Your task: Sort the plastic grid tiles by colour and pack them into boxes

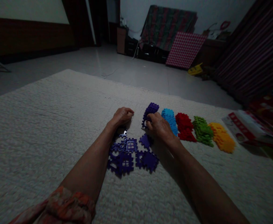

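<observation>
My right hand is at the near end of a leaning row of purple interlocking plastic tiles, its thumb and fingers closed on a purple tile there. To the left, my left hand is just above the mat with its fingers curled together; whatever they may hold is hidden. Between my forearms lie several loose purple tiles, among them a window-shaped tile, a solid tile and a smaller solid one. Part of the loose pile is covered by my left forearm.
Right of the purple row stand rows of blue tiles, red tiles, green tiles and yellow tiles. A red-and-white box sits beyond them. Everything rests on a cream mat over a tiled floor.
</observation>
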`<state>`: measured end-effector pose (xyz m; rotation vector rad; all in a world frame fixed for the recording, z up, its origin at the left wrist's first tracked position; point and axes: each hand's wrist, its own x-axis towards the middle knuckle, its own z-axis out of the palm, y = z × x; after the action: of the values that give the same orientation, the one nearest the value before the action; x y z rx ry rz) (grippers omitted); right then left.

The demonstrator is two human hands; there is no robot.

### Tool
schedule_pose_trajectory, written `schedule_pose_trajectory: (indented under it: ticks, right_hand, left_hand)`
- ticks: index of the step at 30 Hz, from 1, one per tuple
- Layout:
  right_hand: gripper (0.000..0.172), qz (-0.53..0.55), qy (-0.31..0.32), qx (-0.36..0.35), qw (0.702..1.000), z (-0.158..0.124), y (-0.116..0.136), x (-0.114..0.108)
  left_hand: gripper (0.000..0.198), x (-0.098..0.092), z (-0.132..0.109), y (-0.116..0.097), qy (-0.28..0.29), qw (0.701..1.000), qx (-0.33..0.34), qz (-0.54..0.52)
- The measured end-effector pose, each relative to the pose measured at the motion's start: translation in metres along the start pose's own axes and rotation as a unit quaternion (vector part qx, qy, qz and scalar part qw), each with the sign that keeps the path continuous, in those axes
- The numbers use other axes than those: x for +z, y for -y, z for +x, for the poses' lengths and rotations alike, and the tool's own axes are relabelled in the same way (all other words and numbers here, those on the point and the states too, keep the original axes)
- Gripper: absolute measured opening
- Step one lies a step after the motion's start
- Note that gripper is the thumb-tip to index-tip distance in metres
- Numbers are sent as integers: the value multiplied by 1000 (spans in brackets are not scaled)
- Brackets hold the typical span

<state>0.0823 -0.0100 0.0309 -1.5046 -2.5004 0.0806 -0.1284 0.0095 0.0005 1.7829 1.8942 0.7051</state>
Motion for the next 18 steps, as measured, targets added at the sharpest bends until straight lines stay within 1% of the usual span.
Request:
schedule_pose_trajectory:
  ticks: [2,4,7,9,13,15,17,18]
  right_hand:
    - [33,5,0,9,1000,0,-3,-4]
    - [37,12,15,8,1000,0,-5,-6]
    - [32,12,37,4,999,0,-6,-7]
    - [29,6,39,2,999,0,-4,-8]
    - [21,-31,19,-2,999,-3,-5,-15]
    - [18,-57,20,4,998,-3,-7,-17]
    - [16,-57,19,7,998,-2,-11,-17]
    - [15,-46,7,5,999,0,-12,-16]
  left_hand:
    - [33,-1,-1,-1,-1,1000,0,-3]
    - [32,-1,-1,-1,1,1000,-1,-5]
    - [32,-1,-2,-1,4,1000,1,-7]
    - [33,-1,-2,-1,3,1000,2,-12]
    - [29,0,-1,-1,-8,1000,4,-16]
    - [26,0,0,-1,-14,1000,6,-22]
    - [24,1,0,0,-19,999,10,-30]
    - [24,1,1,1,-21,999,12,-33]
